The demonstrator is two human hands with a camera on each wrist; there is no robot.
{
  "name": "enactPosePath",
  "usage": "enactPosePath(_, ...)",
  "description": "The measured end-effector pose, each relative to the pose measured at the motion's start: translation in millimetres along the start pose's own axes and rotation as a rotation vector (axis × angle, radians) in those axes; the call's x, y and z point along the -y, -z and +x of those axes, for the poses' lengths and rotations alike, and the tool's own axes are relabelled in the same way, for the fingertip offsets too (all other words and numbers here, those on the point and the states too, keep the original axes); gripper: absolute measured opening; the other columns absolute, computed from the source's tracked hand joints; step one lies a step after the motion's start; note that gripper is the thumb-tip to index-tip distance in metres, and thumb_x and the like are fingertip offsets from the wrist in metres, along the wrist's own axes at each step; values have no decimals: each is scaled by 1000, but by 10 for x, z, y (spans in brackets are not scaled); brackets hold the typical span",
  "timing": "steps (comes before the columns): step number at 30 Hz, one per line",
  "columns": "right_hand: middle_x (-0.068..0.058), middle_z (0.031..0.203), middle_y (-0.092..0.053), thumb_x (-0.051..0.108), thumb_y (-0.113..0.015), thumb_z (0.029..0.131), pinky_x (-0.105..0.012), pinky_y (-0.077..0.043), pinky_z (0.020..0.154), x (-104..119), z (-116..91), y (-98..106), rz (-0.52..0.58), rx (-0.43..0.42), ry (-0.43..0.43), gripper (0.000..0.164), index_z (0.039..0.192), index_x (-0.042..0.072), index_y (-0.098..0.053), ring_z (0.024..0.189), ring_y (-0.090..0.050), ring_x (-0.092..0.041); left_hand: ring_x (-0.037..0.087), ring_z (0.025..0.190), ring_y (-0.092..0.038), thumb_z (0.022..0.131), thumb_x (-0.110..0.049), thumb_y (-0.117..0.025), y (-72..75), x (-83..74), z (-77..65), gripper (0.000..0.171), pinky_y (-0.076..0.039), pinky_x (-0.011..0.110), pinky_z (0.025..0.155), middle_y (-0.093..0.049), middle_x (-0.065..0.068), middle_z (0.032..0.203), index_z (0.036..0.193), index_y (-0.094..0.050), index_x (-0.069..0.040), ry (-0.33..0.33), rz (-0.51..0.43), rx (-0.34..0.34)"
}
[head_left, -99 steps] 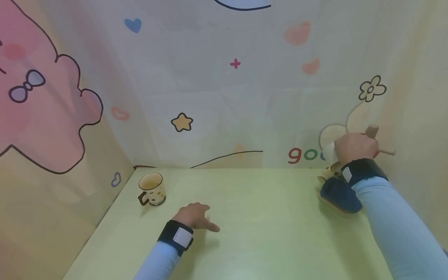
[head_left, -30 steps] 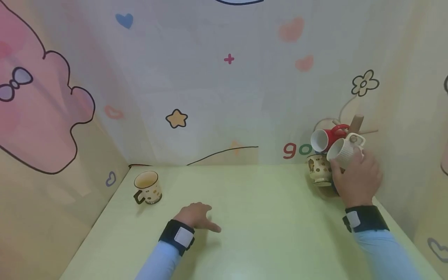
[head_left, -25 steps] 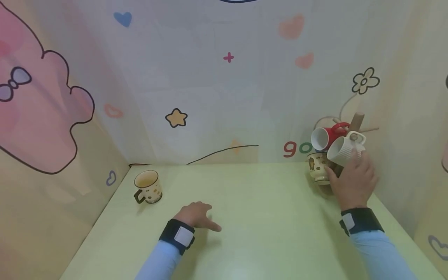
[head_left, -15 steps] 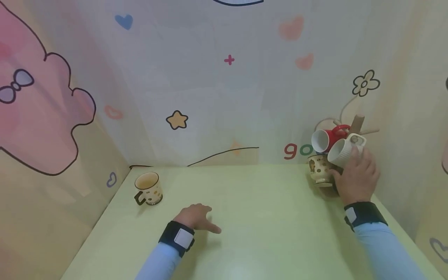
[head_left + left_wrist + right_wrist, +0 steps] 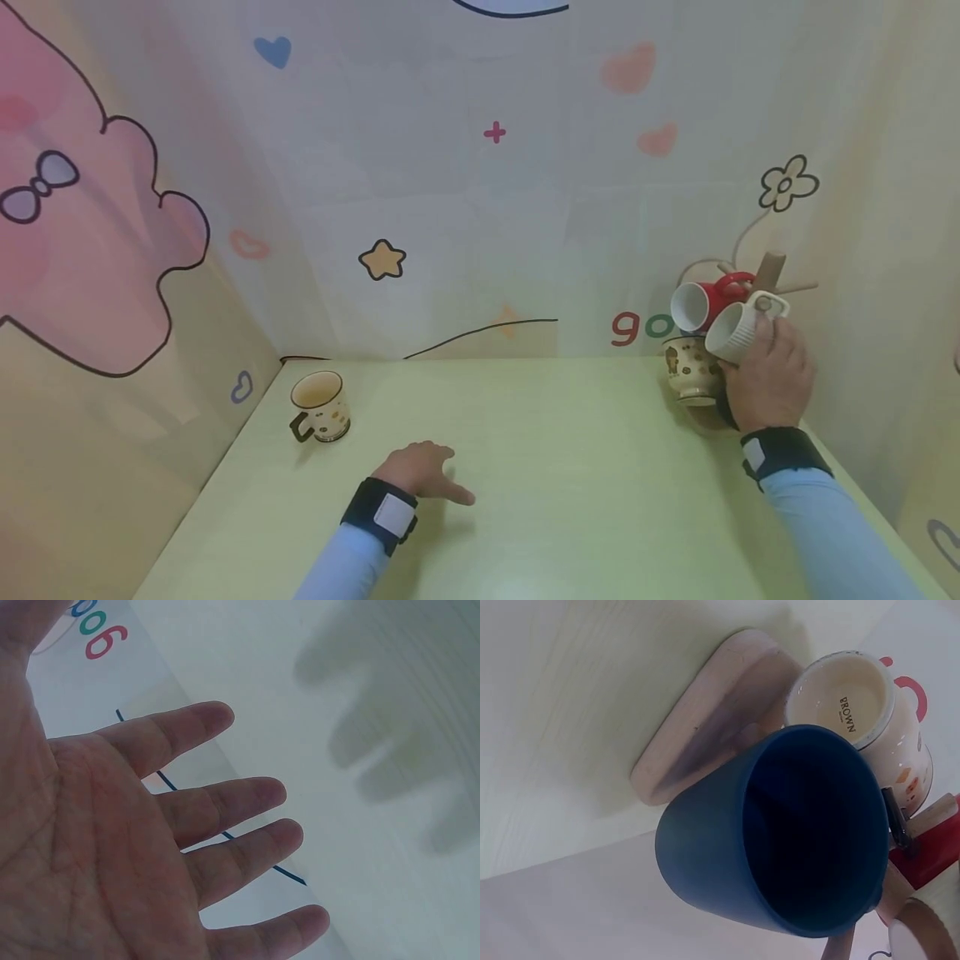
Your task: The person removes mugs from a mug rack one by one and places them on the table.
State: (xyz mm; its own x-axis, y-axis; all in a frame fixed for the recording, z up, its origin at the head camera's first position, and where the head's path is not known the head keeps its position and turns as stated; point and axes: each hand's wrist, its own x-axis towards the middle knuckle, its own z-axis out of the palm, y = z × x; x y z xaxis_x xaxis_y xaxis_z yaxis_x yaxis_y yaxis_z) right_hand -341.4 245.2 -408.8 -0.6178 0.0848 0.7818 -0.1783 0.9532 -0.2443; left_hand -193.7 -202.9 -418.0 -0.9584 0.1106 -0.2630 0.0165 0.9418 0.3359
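My right hand grips a white ribbed mug, with the thumb low by its underside and the fingers against its right side. The mug lies tilted, its handle over a peg of the wooden mug tree. A red mug hangs beside it. Below is a cream spotted mug. In the right wrist view a dark blue mug fills the middle, above the wooden base; the hand itself is mostly out of sight there. My left hand hovers over the table, fingers spread, holding nothing.
Another cream spotted mug stands upright at the table's left, its brown handle toward the near left. A printed curtain closes off the back and sides. The pale table stretches between the mugs.
Over three seconds ago my right hand covered the mug tree from above. It has since come lower, exposing the red and white mugs. Lately its thumb has drawn inward. My left hand stays put.
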Motion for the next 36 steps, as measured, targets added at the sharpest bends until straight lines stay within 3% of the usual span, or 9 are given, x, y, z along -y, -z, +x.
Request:
enactPosePath(15, -31, 133, -36, 1, -84, 74, -63, -36, 104, 22, -16, 44, 20, 45, -4, 93, 146, -1, -26, 124, -37, -49, 38, 128, -50, 74, -53, -81, -4, -22, -20, 81, -41, 56, 102, -58, 18, 134, 135, -58, -4, 3, -6, 5)
enactPosePath(28, -32, 134, -36, -1, -83, 74, -60, -32, 108, 102, -55, 180, 38, 18, 30, 90, 144, -3, -27, 126, -36, -50, 39, 129, -49, 75, -53, -81, -11, -45, -21, 81, -39, 56, 104, -58, 18, 135, 135, -58, -4, -5, -5, 9)
enactPosePath(36, -30, 140, -34, 0, -82, 77, -62, -30, 109, 222, -110, 287, 87, 11, -48, 91, 147, 0, -25, 133, -33, -48, 38, 129, -49, 75, -54, -80, 9, -58, -27, 82, -40, 56, 103, -57, 17, 136, 136, -57, -5, -3, -8, 10)
